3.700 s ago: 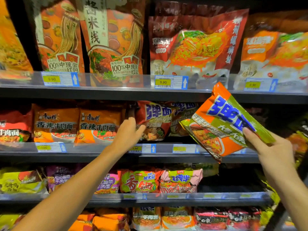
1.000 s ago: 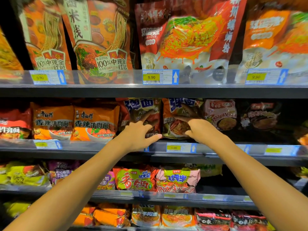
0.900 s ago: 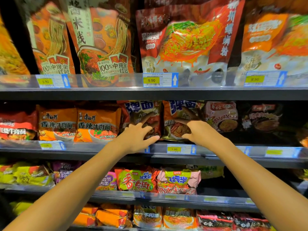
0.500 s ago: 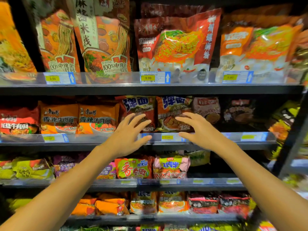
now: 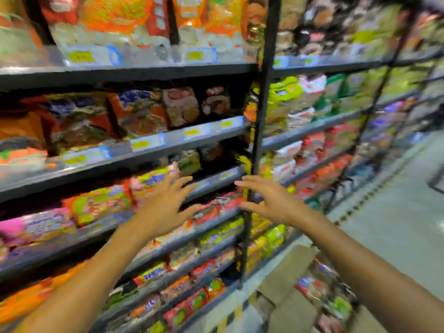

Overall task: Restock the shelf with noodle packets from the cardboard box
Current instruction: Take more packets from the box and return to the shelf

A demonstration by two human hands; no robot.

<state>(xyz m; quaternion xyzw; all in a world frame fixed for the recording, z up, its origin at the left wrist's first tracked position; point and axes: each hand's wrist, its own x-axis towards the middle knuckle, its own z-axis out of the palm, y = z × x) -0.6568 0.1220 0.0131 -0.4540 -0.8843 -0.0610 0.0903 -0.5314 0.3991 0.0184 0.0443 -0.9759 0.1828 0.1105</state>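
Note:
The view is blurred by motion. My left hand (image 5: pixel 165 207) and my right hand (image 5: pixel 271 200) hang in the air in front of the shelving, fingers spread, holding nothing. The orange noodle packets with blue lettering (image 5: pixel 137 111) stand on the grey middle shelf (image 5: pixel 153 145), up and to the left of both hands. Low at the right, a brown cardboard box (image 5: pixel 286 272) sits on the floor with several coloured noodle packets (image 5: pixel 322 287) in it, below my right forearm.
A black upright post (image 5: pixel 260 131) splits the shelving just beyond my right hand. More packed shelves (image 5: pixel 336 121) run off to the right. Grey floor (image 5: pixel 403 212) of the aisle lies at the right.
Both hands have pulled back from the orange packets on the middle shelf and dropped lower, empty. The view has swung right and down, bringing the post, the aisle floor and the box into sight.

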